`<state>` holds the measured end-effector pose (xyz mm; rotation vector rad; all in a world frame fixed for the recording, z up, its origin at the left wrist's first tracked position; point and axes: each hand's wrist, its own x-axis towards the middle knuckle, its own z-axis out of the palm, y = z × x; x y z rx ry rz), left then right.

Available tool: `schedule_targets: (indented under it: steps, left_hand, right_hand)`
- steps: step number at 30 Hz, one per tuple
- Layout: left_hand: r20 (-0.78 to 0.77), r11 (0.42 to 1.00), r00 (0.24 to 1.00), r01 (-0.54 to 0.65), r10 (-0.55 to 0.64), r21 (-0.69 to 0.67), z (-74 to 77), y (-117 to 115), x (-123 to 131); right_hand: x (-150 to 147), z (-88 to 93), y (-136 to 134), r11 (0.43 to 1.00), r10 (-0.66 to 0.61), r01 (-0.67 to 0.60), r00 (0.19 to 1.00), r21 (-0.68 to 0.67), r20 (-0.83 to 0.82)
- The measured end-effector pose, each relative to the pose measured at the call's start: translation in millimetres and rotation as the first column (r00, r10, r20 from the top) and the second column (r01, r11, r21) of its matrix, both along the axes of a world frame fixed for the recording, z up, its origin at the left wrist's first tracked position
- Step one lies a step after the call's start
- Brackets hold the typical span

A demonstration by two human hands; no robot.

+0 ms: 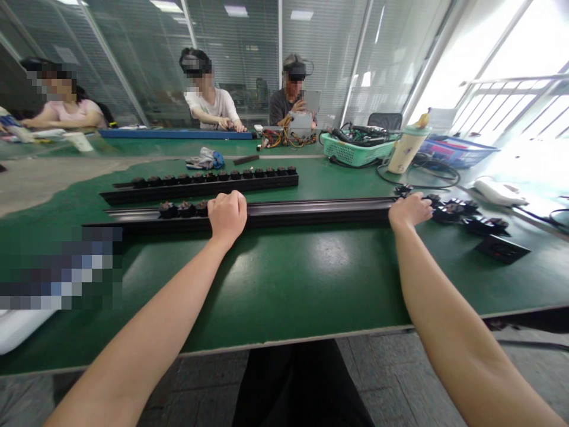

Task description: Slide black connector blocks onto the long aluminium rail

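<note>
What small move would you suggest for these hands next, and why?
I'd probably have the right hand pick up one of the loose black fittings beside it and seat it on the near rail, which carries only a few at its left end, while the far rail has a full row.

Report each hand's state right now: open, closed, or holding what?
Left hand: closed, gripping the long black rail.
Right hand: open, lying over the rail's end.

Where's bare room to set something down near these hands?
Bare green tabletop runs between the long black metal rail and the near table edge. It is crowded right of the right hand, around black finned parts.
</note>
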<state>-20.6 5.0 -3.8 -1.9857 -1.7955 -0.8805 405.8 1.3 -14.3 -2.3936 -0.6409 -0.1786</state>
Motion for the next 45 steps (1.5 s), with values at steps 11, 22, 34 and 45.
schedule_targets:
  steps: [11, 22, 34, 45]
  left_hand:
    - [0.023, 1.0, 1.0, 0.01, -0.01, -0.007, 1.2, 0, 1]
    - [0.02, 1.0, 1.0, 0.012, -0.012, 0.011, -2.3, 3, -1]
    - [0.016, 1.0, 1.0, 0.007, -0.007, 0.014, -1.7, 1, -1]
    - [0.009, 1.0, 1.0, 0.003, -0.003, 0.009, -0.9, 1, 0]
  right_hand:
    - [5, 3.0, 1, 0.999, 0.048, -0.048, 0.999, -0.011, -0.004]
    - [21, 12.9, -6, 0.988, 0.128, -0.131, 0.991, -0.082, -0.05]
    - [48, 0.6, -12, 0.977, 0.211, -0.21, 0.977, 0.032, -0.015]
    - [58, -5.2, -22, 0.975, 0.192, -0.188, 0.981, 0.116, -0.028]
